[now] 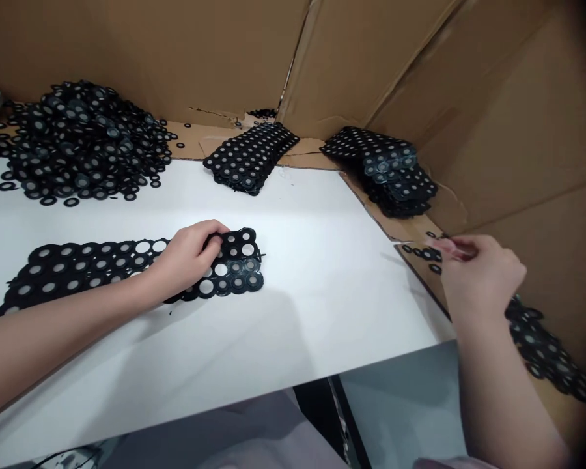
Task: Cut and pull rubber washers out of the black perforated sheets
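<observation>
On the white table lies a black sheet of joined rubber rings [58, 268], several rows wide. Most of its rings have greyish centres, while a few show bright white ones. My left hand [188, 257] is closed on the sheet near its right end, thumb and fingers pinching the far edge. My left forearm covers part of the near side. Off to the right, my right hand [478, 277] is closed around a thin, pointed tool [404, 243] with a pinkish part at the fingers. Its tip points left, apart from the sheet. Loose black rings [427, 254] lie just behind this hand.
A big heap of loose black rings [88, 143] stands at the back left. Stacked ring sheets [251, 156] lie at the back middle, and a folded pile of sheets [390, 172] lies right of them. Cardboard walls [176, 58] enclose the back and right. More rings [542, 345] lie at far right.
</observation>
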Demonstrator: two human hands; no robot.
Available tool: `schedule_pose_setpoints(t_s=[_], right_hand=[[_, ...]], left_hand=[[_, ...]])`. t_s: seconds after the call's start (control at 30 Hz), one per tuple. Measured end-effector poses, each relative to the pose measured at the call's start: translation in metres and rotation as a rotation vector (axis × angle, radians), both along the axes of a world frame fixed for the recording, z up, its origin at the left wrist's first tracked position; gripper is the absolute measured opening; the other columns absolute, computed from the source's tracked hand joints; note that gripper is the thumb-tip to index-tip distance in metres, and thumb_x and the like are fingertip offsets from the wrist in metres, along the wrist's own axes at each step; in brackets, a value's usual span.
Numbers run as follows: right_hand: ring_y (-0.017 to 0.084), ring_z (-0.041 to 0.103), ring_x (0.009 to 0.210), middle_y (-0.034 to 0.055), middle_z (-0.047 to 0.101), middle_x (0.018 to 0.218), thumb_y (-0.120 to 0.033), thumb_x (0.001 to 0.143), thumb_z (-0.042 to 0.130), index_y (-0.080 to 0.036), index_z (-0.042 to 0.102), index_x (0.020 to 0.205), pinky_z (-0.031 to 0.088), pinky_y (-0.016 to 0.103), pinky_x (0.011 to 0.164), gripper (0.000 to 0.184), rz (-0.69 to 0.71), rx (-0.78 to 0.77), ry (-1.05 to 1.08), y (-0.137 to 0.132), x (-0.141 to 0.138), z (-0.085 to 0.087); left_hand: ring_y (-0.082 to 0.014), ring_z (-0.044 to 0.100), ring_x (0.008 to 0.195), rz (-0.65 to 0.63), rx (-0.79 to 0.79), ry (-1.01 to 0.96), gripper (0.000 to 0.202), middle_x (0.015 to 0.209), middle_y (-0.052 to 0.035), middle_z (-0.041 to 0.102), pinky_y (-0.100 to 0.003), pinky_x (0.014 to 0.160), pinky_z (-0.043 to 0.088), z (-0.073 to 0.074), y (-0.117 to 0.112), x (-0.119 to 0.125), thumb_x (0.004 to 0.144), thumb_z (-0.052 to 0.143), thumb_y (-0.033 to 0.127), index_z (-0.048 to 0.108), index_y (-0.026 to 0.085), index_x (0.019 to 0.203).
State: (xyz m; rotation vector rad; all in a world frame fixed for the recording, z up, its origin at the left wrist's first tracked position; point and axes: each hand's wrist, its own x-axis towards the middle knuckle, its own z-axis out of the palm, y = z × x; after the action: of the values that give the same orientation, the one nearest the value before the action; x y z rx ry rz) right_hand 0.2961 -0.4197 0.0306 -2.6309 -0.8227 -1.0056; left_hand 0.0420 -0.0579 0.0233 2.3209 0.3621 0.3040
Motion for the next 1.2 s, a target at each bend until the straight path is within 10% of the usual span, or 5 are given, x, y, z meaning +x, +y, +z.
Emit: schedule_pose_setpoints(t_s=[0.3, 0.43, 0.53, 0.8, 1.2], right_hand=[[0.026, 0.049, 0.078, 0.0159, 0.055, 0.082, -0.026, 0.079, 0.043, -0.016, 0.064, 0.073, 0.039, 0.036, 0.064, 0.025, -0.194, -0.134, -0.066, 0.016, -0.018, 0.012], [0.023, 0.051, 0.082, 0.0150, 0.052, 0.087, -0.038, 0.091, 0.019, -0.015, 0.064, 0.088, 0.039, 0.037, 0.066, 0.050, 0.114, 0.109, 0.035, 0.081, -0.068, 0.044], [0.011, 0.041, 0.046, 0.0040, 0.049, 0.055, -0.046, 0.092, 0.012, -0.017, 0.062, 0.068, 0.032, 0.026, 0.045, 0.063, 0.617, 0.284, 0.770, 0.132, -0.107, 0.053], [0.009, 0.053, 0.055, -0.0043, 0.052, 0.056, -0.025, 0.078, 0.057, -0.019, 0.044, 0.075, 0.045, 0.026, 0.062, 0.015, 0.937, 0.453, 1.433, 0.200, -0.142, 0.012], [0.014, 0.058, 0.085, 0.0058, 0.050, 0.107, -0.024, 0.078, 0.054, -0.018, 0.041, 0.077, 0.045, 0.031, 0.072, 0.014, 0.916, 0.368, 1.490, 0.199, -0.132, -0.018]], left_hand=[[-0.0168, 0.054, 0.091, -0.014, 0.191, -0.144, 0.030, 0.096, -0.0026, 0.061, -0.027, 0.079, 0.040, -0.002, -0.004, -0.005, 0.084, 0.033, 0.021, 0.058, 0.021, 0.101], [-0.0170, 0.054, 0.090, 0.009, 0.236, -0.139, 0.028, 0.095, -0.0023, 0.061, -0.027, 0.079, 0.040, -0.002, -0.006, -0.006, 0.084, 0.033, 0.020, 0.057, 0.021, 0.099], [-0.0170, 0.055, 0.088, 0.060, 0.281, -0.151, 0.027, 0.094, -0.0024, 0.062, -0.027, 0.079, 0.041, -0.001, -0.006, -0.007, 0.083, 0.034, 0.019, 0.056, 0.021, 0.097], [-0.0142, 0.056, 0.082, 0.181, 0.371, -0.303, 0.023, 0.088, -0.0010, 0.062, -0.024, 0.072, 0.042, -0.003, -0.003, -0.006, 0.081, 0.038, 0.015, 0.058, 0.019, 0.092], [-0.0121, 0.056, 0.074, 0.233, 0.219, -0.314, 0.020, 0.081, 0.0004, 0.063, -0.023, 0.065, 0.041, -0.001, -0.001, -0.003, 0.080, 0.040, 0.015, 0.059, 0.020, 0.086]])
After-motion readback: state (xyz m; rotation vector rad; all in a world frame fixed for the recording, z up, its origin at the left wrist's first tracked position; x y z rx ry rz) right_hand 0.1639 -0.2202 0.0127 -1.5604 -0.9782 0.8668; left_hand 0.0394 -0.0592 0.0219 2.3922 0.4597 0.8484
